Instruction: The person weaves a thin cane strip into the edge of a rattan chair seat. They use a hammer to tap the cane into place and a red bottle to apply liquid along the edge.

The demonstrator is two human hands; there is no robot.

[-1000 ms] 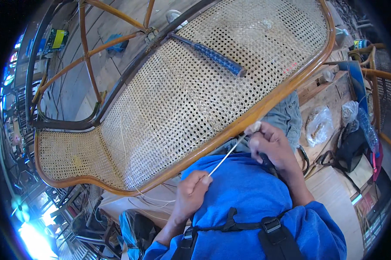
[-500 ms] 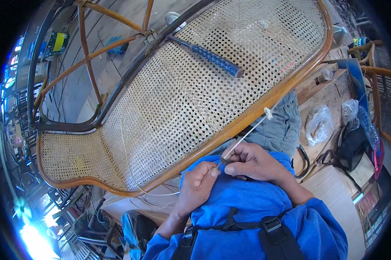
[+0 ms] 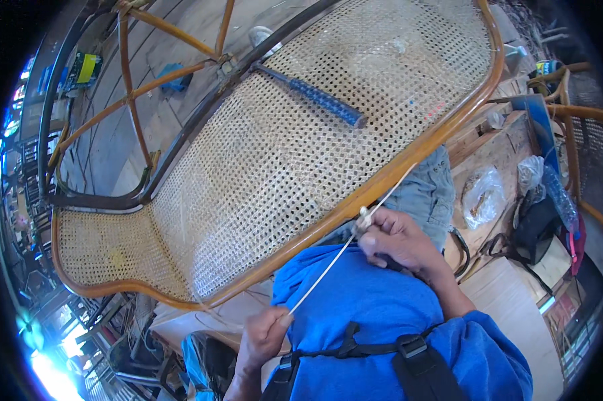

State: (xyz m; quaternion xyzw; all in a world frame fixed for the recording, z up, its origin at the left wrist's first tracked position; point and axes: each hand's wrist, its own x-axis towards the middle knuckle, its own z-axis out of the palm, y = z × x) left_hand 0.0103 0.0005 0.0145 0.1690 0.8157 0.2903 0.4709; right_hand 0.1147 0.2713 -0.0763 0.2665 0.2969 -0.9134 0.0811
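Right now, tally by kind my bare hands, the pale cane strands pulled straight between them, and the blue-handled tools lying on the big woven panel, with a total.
Hands: 2 (left hand, right hand)
Pale cane strand: 1
Blue-handled tool: 1
Total: 4

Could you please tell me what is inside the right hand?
In the right hand, a pale strand and wad show; whatever the curled fingers cover cannot be seen.
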